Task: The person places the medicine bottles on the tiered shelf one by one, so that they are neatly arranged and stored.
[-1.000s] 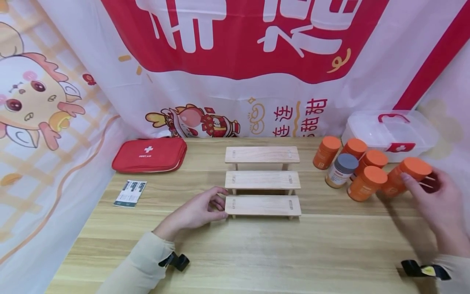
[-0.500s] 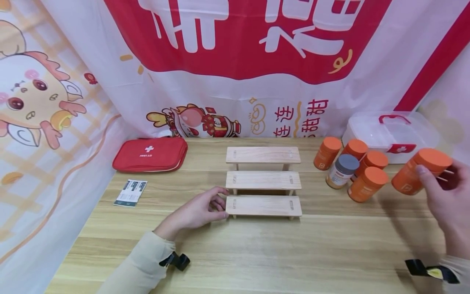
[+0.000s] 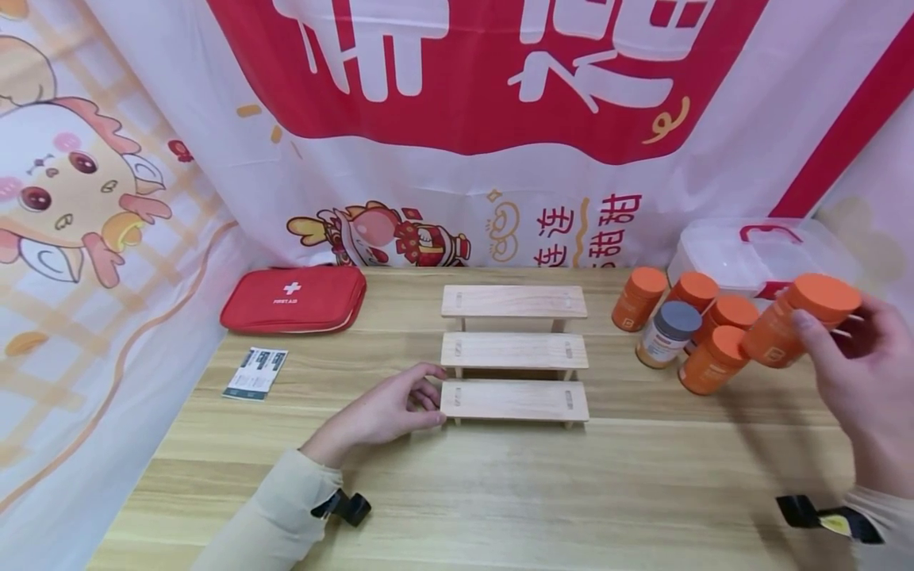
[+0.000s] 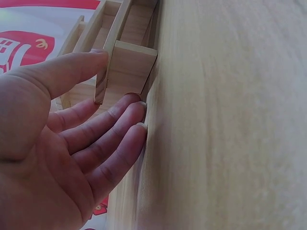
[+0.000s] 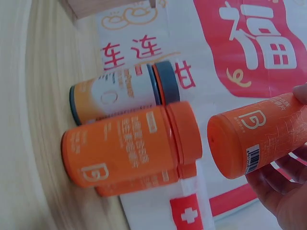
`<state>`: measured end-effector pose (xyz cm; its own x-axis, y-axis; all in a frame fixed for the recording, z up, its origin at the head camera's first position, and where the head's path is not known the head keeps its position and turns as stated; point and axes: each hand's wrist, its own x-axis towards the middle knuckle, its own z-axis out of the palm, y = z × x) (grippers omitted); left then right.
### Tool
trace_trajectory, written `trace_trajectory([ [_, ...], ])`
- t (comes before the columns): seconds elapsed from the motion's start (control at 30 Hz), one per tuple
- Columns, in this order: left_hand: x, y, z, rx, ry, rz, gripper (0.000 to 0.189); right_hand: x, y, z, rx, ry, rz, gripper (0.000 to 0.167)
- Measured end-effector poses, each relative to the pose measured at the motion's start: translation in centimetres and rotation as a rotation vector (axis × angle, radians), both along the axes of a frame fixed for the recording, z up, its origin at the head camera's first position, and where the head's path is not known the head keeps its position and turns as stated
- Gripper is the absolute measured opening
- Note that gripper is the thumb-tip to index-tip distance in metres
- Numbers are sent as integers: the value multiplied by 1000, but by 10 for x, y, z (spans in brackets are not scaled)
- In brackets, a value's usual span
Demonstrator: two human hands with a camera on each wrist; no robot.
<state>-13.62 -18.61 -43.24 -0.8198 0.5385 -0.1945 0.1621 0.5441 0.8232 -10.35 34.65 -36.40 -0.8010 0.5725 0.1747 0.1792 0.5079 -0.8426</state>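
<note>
My right hand [image 3: 871, 381] grips an orange supplement bottle [image 3: 789, 329] with an orange lid, tilted and raised off the table. Its base and barcode face the camera in the right wrist view, where the lid is out of frame. Just left of it stand several more orange bottles [image 3: 710, 365] and one grey-lidded bottle [image 3: 658, 341] with a white label. At the middle of the table is a three-step wooden display stand [image 3: 514, 399]. The thumb and index finger of my left hand [image 4: 57, 143] pinch the left end of its lowest step; the other fingertips reach the tabletop.
A clear first-aid box [image 3: 728, 254] with a red handle stands behind the bottles, partly covered by the held one. At the back left lies a red first-aid pouch [image 3: 293, 305], with a printed leaflet [image 3: 255, 373] before it. Printed cloth [image 3: 457, 182] hangs behind the table.
My right hand has lifted the orange bottle from the table, swung it right, then brought it back left and higher, now overlapping the first-aid box. The left hand stays at the stand.
</note>
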Motion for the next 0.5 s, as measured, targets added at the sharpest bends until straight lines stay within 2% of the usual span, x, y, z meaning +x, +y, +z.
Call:
trace_trajectory([
  [0.13, 0, 0, 0, -4, -1, 3, 53, -2, -6, 2, 28, 13, 40, 60],
  [0.5, -1, 0, -1, -24, 2, 7, 54, -13, -30, 7, 75, 159, 206, 59],
])
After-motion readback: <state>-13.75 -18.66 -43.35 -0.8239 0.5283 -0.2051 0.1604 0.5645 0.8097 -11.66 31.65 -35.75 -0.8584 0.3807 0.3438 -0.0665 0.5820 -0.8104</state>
